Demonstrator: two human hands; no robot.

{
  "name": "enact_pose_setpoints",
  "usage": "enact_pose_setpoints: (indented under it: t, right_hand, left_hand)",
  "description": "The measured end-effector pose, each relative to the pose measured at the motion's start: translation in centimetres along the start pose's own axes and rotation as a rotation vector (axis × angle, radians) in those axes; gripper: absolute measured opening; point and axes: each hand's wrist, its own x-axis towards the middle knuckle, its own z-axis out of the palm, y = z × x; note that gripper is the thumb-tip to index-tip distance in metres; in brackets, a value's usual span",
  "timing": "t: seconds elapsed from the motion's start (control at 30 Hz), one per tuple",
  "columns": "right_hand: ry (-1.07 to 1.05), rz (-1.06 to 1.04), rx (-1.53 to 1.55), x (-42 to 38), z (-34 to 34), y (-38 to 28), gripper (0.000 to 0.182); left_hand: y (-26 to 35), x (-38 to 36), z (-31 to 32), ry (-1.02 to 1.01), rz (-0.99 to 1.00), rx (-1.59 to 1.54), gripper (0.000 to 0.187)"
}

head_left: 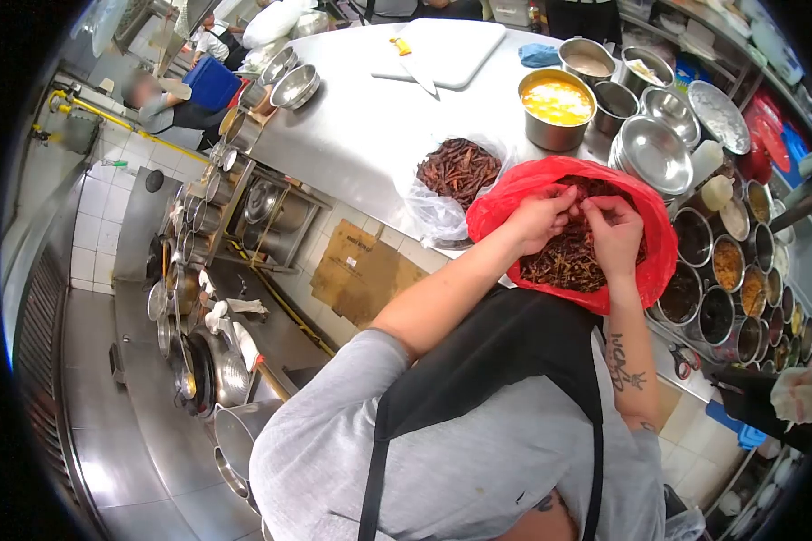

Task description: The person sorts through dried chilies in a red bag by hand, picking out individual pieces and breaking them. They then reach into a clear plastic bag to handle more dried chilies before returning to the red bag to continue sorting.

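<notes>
Head view: left hand [548,221] and right hand [615,233], fingers [604,209] pinched narrow, hold unclear, are seemingly sorting dried chillies [564,263]; next is likely needing gentle release.

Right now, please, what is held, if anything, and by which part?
Unclear: left hand and right hand curl over dried chilies in the red plastic bag.

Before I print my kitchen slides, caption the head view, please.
Hands close together over what look like dried chillies in an open red bag, beside a clear bag of more.
</notes>
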Motion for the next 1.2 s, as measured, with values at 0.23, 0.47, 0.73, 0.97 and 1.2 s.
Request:
enact_pose_setpoints:
  t: [0.23,0.47,0.73,0.97,1.2]
  right_hand:
    - [-0.118,-0.035,-0.162,0.8,-0.5,1.7,0.008]
    - [-0.262,-0.042,-0.183,0.4,-0.4,0.8,0.004]
    - [-0.225,-0.065,-0.382,1.7,-1.8,0.2,0.021]
    - [-0.456,0.075,-0.941,1.9,-2.5,0.3,0.020]
    - [-0.142,-0.068,-0.710,1.4,-2.2,0.3,0.017]
  left_hand:
    - [0.2,-0.4,0.3,-0.010,0.162,0.222,0.016]
    - [0.2,-1.1,0.4,-0.021,0.066,0.000,0.015]
    - [0.1,-1.2,-1.3,-0.045,-0.115,-0.409,0.011]
    - [0.3,-1.0,-1.4,-0.114,-0.104,-0.421,0.012]
    - [0.5,-1.5,-0.8,-0.003,-0.096,-0.376,0.013]
